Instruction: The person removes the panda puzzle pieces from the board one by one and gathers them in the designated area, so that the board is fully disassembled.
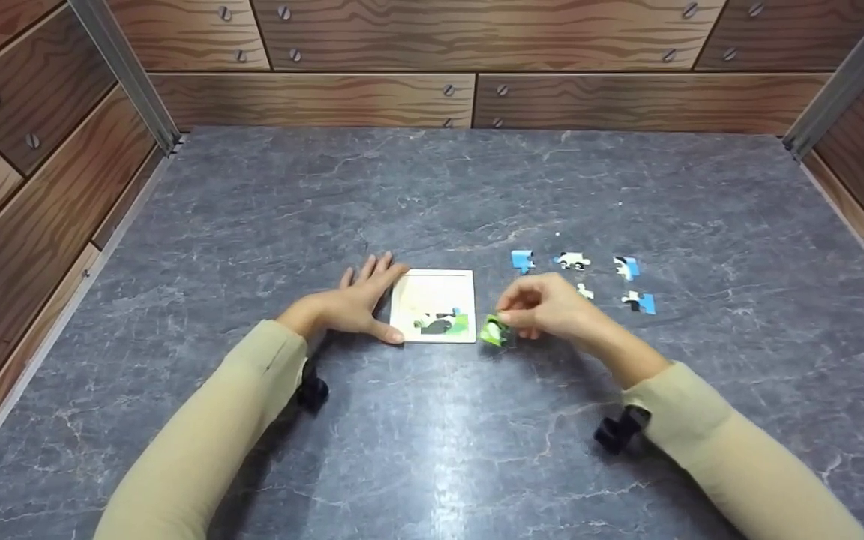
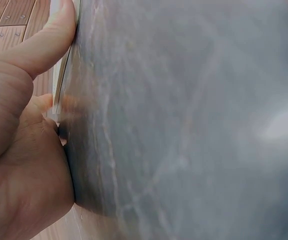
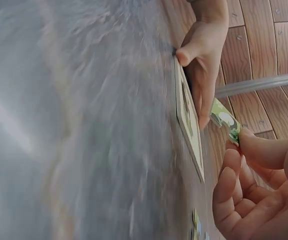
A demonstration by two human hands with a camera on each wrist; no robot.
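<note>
My left hand (image 1: 353, 304) lies spread along the left side of a small pale puzzle tray (image 1: 432, 289). Its thumb rests at the tray's near left corner and the index finger touches the far left corner. Joined black, white and green pieces (image 1: 443, 322) lie in the near part of the tray. Just right of the tray, my right hand (image 1: 552, 307) pinches a green and white jigsaw piece (image 1: 493, 331) between thumb and fingertips. In the right wrist view this jigsaw piece (image 3: 225, 120) is held clear of the table, tilted.
Several loose jigsaw pieces lie beyond the right hand: a blue one (image 1: 523, 259), a white and black one (image 1: 573, 260), two with blue parts (image 1: 627, 266), and a white one (image 1: 584, 291) partly hidden. Wood-patterned walls (image 1: 372, 97) enclose the grey marbled table (image 1: 372, 442).
</note>
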